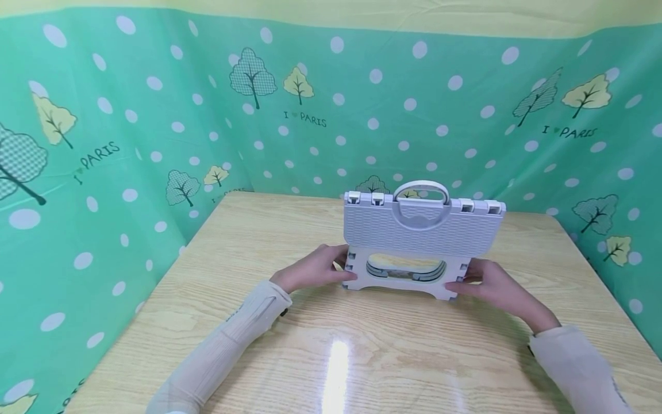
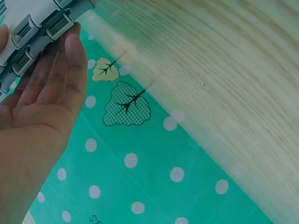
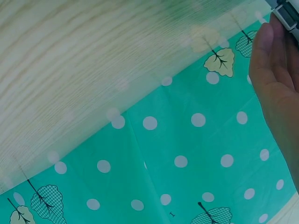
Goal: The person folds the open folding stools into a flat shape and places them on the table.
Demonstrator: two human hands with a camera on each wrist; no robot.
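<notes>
A pale grey folding step stool [image 1: 372, 230] stands on the table, its textured top split by hinges and its carrying handle [image 1: 421, 184] sticking up at the upper edge. My left hand [image 1: 323, 267] grips the lower left side, thumb in front and fingers behind. On the opposite side my right hand [image 1: 493, 284] holds the leg panel the same way. The left wrist view shows the fingers of the left hand [image 2: 44, 102] against the stool's hinged side [image 2: 28, 42]. Only a corner of the stool [image 3: 287, 16] appears beside the right hand [image 3: 280, 79] in the right wrist view.
The stool rests toward the back right of a light wood-grain table [image 1: 248, 253]. Behind and along both sides hangs a green dotted curtain [image 1: 310, 132] printed with trees. A bright light reflection [image 1: 336, 374] lies on the tabletop near the front.
</notes>
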